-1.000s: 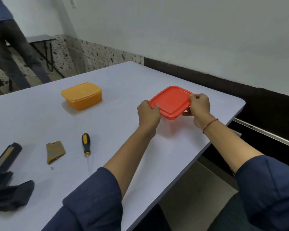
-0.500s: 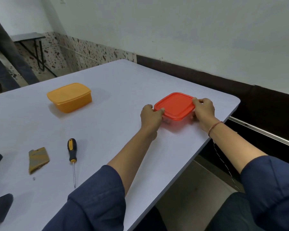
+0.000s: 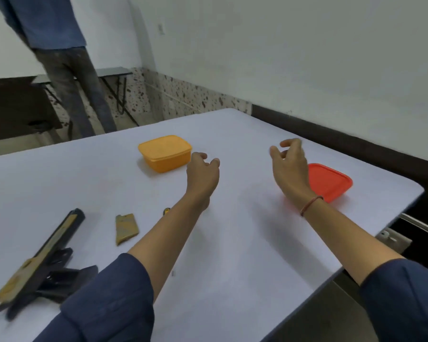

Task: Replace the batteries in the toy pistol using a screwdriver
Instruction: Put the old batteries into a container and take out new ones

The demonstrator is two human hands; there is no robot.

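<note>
The black and gold toy pistol lies at the table's near left. Its gold battery cover rests to the right of it. Only the yellow handle tip of the screwdriver shows; my left forearm hides the rest. My left hand hovers over the table, fingers loosely curled and holding nothing, just right of the orange lidded box. My right hand is raised with fingers apart and empty. The red lidded box sits on the table behind it, apart from both hands.
The white table ends at a rounded corner on the right, with a dark wall strip beyond. A person in a blue shirt stands at the far left by a small dark table.
Both hands let go of the red box, which now rests on the table, and moved left toward the orange box. The camera swung left, bringing the pistol back into view.
</note>
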